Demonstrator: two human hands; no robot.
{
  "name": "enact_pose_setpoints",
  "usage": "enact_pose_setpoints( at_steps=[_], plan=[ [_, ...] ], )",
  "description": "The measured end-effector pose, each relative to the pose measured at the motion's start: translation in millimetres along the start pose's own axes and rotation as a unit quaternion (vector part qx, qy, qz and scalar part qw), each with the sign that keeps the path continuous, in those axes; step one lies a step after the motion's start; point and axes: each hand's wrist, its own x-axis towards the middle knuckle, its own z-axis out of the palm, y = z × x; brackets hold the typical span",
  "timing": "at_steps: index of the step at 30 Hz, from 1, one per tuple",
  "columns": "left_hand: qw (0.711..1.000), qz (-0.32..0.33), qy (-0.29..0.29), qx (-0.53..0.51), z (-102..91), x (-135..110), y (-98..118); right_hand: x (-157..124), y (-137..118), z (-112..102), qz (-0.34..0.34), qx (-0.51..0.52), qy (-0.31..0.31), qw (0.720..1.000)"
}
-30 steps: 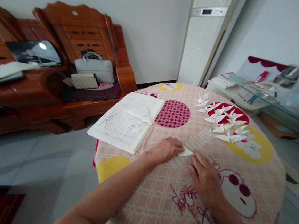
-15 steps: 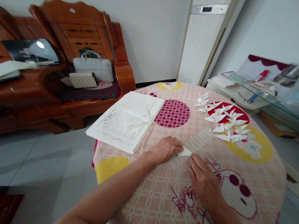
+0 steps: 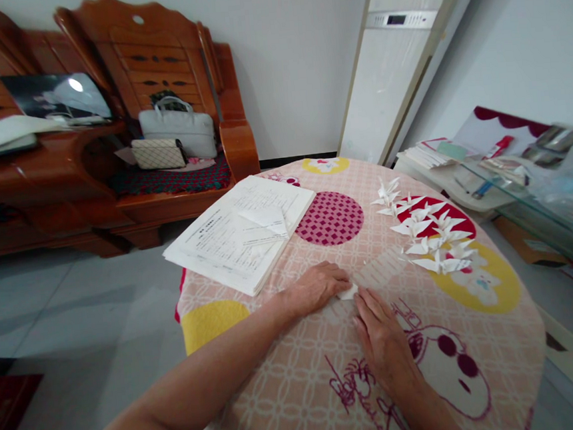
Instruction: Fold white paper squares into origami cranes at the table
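Note:
A small piece of folded white paper (image 3: pixel 347 294) lies on the patterned tablecloth between my hands, partly covered by my fingers. My left hand (image 3: pixel 320 285) grips its left side, fingers bent and pressed together. On its right side, the fingertips of my right hand (image 3: pixel 379 324) press down, with the fingers close together. Beyond them, to the right, stand several folded white paper cranes (image 3: pixel 428 229) in a cluster. A stack of printed sheets (image 3: pixel 218 241) sits at the left of the table, with loose folded paper (image 3: pixel 264 222) on top.
The round table's cloth (image 3: pixel 276 390) reaches over its edge. At the right stands a glass shelf (image 3: pixel 531 200) with papers and plastic bags. Behind the table are a wooden bench (image 3: pixel 240 145) holding bags (image 3: pixel 179 131) and a tall white air conditioner (image 3: pixel 385 79).
My right hand has shifted slightly left, toward my left hand. Less of the folded paper shows between them. My left hand has stayed in place.

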Motion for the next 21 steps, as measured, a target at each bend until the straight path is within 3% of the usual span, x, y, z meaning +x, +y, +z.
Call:
enact_pose_setpoints(
  at_steps=[11,17,21],
  plan=[
    [0.999,-0.016,0.012,-0.032,5.1,-1.0,-0.5,-5.5,5.6,-2.1,0.011,-0.078,0.005,0.997],
    [0.998,-0.014,0.015,-0.066,2.7,0.5,-0.2,19.9,-0.8,-10.1,0.006,0.007,-0.004,1.0],
    [0.988,-0.059,0.066,-0.127,3.6,-3.4,-1.2,25.5,-0.5,0.8,-0.016,0.031,-0.03,0.999]
  ],
)
